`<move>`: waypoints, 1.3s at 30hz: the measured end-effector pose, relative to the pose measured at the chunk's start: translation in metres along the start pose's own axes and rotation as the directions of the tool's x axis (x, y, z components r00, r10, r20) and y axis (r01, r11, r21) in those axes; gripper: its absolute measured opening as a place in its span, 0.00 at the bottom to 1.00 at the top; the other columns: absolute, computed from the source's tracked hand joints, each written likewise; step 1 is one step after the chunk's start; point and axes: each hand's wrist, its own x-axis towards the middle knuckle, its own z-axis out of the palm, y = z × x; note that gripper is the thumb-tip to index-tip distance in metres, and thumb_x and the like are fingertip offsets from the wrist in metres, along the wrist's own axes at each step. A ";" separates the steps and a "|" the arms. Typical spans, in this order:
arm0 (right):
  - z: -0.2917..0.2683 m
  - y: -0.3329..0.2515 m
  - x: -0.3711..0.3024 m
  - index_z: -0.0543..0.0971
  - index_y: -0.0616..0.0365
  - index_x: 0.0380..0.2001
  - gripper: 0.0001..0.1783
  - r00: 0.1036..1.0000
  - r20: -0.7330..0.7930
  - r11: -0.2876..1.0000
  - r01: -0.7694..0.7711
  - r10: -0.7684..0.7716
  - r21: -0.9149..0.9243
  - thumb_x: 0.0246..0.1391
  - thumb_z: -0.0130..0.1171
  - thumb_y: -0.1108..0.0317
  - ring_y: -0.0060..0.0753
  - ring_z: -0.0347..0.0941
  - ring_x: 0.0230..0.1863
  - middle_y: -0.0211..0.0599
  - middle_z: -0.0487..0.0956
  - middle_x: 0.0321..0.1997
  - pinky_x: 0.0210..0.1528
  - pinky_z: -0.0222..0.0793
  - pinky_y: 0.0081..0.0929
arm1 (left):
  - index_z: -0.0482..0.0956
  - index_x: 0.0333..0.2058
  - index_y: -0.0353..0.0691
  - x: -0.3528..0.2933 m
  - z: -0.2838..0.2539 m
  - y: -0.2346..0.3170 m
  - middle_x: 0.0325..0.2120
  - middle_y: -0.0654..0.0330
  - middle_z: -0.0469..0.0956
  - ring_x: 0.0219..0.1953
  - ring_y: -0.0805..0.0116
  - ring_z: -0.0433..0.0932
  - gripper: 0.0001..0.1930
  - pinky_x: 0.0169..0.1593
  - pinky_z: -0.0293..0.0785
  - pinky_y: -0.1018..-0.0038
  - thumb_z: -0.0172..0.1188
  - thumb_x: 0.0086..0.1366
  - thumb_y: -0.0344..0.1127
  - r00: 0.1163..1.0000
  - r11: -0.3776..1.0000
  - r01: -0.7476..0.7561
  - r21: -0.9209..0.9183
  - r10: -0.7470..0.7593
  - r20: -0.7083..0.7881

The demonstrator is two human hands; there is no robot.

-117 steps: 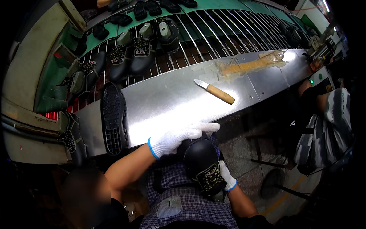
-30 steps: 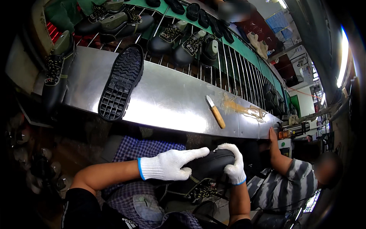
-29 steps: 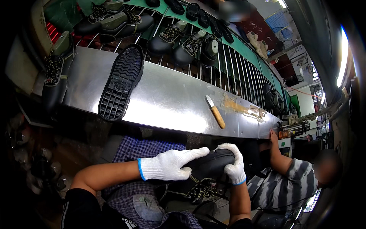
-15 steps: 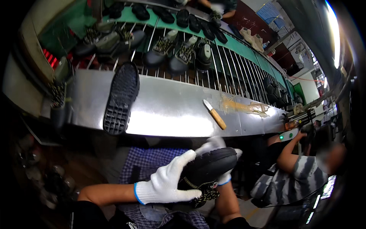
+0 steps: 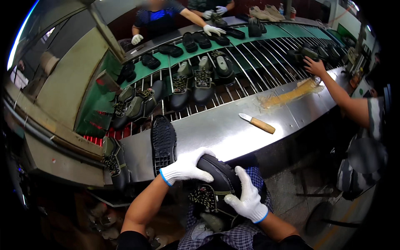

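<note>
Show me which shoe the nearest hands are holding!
The laced black shoe above the checked cloth: the left hand and right hand both grip it. Neither holds any of the other shoes.

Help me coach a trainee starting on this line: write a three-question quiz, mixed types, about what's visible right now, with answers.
1. True or false: the wearer's left grip and right grip are both on the same black shoe.

2. Multiple choice: where does the wooden-handled knife lie?
A) on the metal ledge
B) inside the black shoe
C) on the floor

3. Short answer: which side of the black sole, left of the knife, faces up?

Key: 1. True. 2. A. 3. The tread side.
</note>
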 end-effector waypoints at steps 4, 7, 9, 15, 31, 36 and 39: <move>-0.005 0.063 0.025 0.78 0.58 0.62 0.28 0.980 -0.075 0.970 0.169 -0.184 -0.174 0.59 0.69 0.68 0.46 0.84 0.33 0.47 0.84 0.44 0.36 0.84 0.36 | 0.71 0.64 0.35 0.013 -0.003 0.018 0.54 0.54 0.79 0.57 0.66 0.77 0.46 0.63 0.74 0.69 0.86 0.51 0.42 0.994 0.995 0.065 0.082 -0.071 0.077; -0.004 0.051 0.059 0.81 0.51 0.60 0.26 0.956 -0.032 0.920 0.271 -0.292 -0.282 0.57 0.69 0.68 0.43 0.84 0.32 0.40 0.84 0.40 0.33 0.82 0.38 | 0.71 0.64 0.34 0.020 -0.006 0.017 0.55 0.52 0.79 0.58 0.65 0.77 0.47 0.63 0.74 0.68 0.86 0.51 0.46 0.992 0.981 0.073 0.177 -0.089 0.083; -0.006 0.035 0.078 0.81 0.50 0.56 0.19 0.985 0.127 0.904 0.160 -0.119 -0.397 0.64 0.65 0.62 0.44 0.84 0.32 0.41 0.84 0.37 0.33 0.81 0.39 | 0.71 0.64 0.33 0.024 -0.007 0.020 0.56 0.50 0.79 0.59 0.63 0.77 0.47 0.64 0.73 0.68 0.86 0.51 0.47 0.994 0.981 0.048 0.189 -0.066 0.091; -0.022 0.009 0.096 0.81 0.51 0.52 0.15 0.949 0.286 0.956 -0.051 0.137 -0.289 0.72 0.55 0.56 0.49 0.86 0.35 0.45 0.86 0.37 0.34 0.82 0.45 | 0.74 0.63 0.36 0.022 -0.007 0.020 0.56 0.48 0.80 0.61 0.56 0.78 0.41 0.66 0.72 0.65 0.82 0.55 0.47 0.997 0.954 -0.071 0.291 0.057 0.056; -0.013 0.046 0.036 0.73 0.74 0.63 0.26 0.978 0.140 0.988 -0.154 0.153 -0.002 0.70 0.58 0.64 0.55 0.87 0.36 0.61 0.85 0.46 0.38 0.85 0.41 | 0.88 0.30 0.40 0.046 0.047 0.050 0.25 0.52 0.83 0.30 0.50 0.83 0.12 0.38 0.78 0.58 0.64 0.68 0.40 0.836 0.621 -0.225 0.750 0.519 -0.179; -0.033 0.008 0.013 0.63 0.75 0.71 0.39 0.968 0.248 0.987 -0.004 0.044 -0.159 0.63 0.63 0.66 0.50 0.87 0.35 0.63 0.84 0.49 0.39 0.85 0.40 | 0.87 0.27 0.41 0.043 0.056 0.051 0.23 0.54 0.82 0.27 0.52 0.82 0.12 0.36 0.77 0.58 0.67 0.65 0.42 0.802 0.579 -0.218 0.786 0.565 -0.194; -0.044 0.011 0.008 0.60 0.75 0.73 0.44 0.939 0.344 0.988 0.036 0.018 -0.149 0.57 0.63 0.70 0.46 0.84 0.34 0.57 0.82 0.43 0.39 0.84 0.39 | 0.87 0.26 0.43 0.039 0.054 0.055 0.24 0.57 0.83 0.28 0.54 0.82 0.14 0.36 0.77 0.60 0.73 0.59 0.48 0.815 0.579 -0.231 0.782 0.554 -0.170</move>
